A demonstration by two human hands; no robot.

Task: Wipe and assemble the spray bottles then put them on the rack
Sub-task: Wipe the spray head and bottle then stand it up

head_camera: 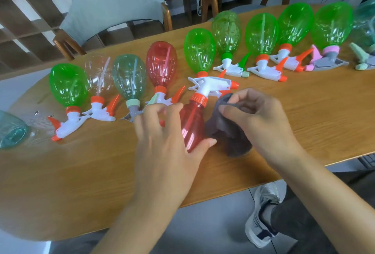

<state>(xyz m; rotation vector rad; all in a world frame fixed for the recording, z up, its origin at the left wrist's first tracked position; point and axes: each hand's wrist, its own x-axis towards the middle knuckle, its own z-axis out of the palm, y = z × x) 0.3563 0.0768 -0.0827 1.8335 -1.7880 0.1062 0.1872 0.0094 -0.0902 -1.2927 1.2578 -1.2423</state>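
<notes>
Near the front edge of the worktop stands a red spray bottle, trigger head already fitted. The left hand curls around its body, thumb against the right side. The right hand pinches a dark grey cloth bunched against the bottle, so wiping looks to be under way. Behind lies a row of assembled bottles, mostly green, tipped on their sides with sprayers toward the person. One teal bottle body at the far left shows no head. Shelving behind the chairs may be the rack; judging by this, racking has not begun.
</notes>
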